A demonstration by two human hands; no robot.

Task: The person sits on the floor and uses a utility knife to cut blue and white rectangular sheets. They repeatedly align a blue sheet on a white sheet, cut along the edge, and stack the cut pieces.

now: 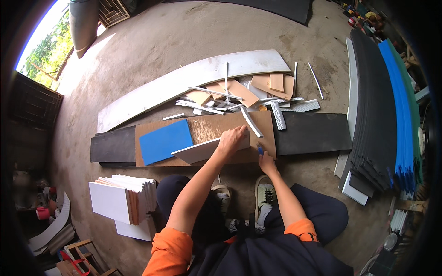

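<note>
My left hand (232, 139) is closed on the upper edge of a white foam board (202, 152), which stands tilted above a brown board (264, 126). In my right hand (267, 163) is a blue-handled cutter knife (260, 150), pointing away from me over the brown board's right part. Just beyond my left fingers, a narrow white strip (252, 122) slants away; whether it touches the foam board I cannot tell. A blue flat sheet (165, 141) lies on the left of the brown board. The knife's blade is hard to make out.
White and tan offcuts (241, 93) are heaped beyond the brown board, before a long white panel (184, 83). Dark boards (313, 132) extend beneath it. Stacked white boards (110, 200) stand by my left knee. Tall dark sheets (370, 110) and blue sheets (397, 115) stand at right.
</note>
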